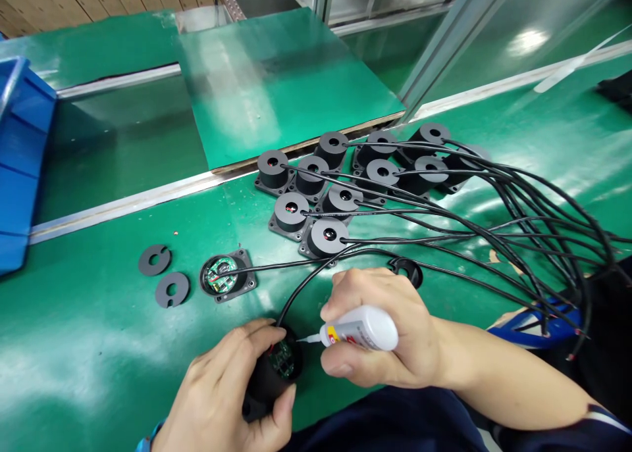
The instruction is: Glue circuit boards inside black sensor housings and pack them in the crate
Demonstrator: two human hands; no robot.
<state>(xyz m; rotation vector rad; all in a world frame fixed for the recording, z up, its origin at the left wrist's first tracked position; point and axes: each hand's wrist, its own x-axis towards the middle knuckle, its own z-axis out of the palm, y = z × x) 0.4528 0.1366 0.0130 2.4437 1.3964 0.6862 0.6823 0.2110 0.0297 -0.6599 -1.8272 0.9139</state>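
My left hand [227, 389] grips a black round housing [274, 373] with a green circuit board showing in its open top. In my right hand [382, 330] lies a small white glue bottle [360, 331], held sideways with its thin nozzle touching the rim of that housing. A black cable runs from the housing up to the right. Just beyond my hands, a second open housing [227, 276] with a circuit board sits on the green table [99, 347]. Two grey slotted discs [162, 274] lie left of it.
Several closed black housings [340, 182] with cables stand in a cluster behind. Their black cables [518, 235] sweep to the right edge. A black ring [405, 270] lies by my right hand. A blue bin [20, 156] stands at the left. A raised green board [276, 77] lies behind.
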